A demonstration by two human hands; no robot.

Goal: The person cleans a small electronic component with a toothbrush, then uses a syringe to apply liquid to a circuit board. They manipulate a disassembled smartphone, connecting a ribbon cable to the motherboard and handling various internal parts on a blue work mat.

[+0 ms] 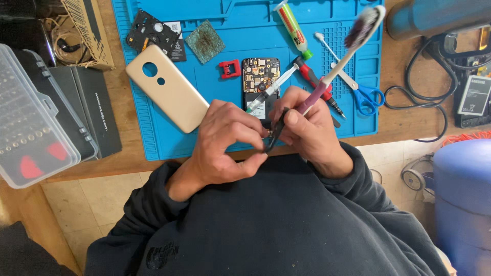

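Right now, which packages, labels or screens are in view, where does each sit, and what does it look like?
Cardboard box: top left, brown, printed side.
Black flat box: left of the blue mat, white print.
Clear plastic case: far left, red picks inside.
Battery: far right, grey label.
Green tube: mat top, printed label.
White sticker: on black part, top.

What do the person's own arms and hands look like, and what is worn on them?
Both hands, the left hand and the right hand, are bare, with no gloves, rings or watch in view. Both arms wear dark, soft sleeves of a sweatshirt that end at the wrists.
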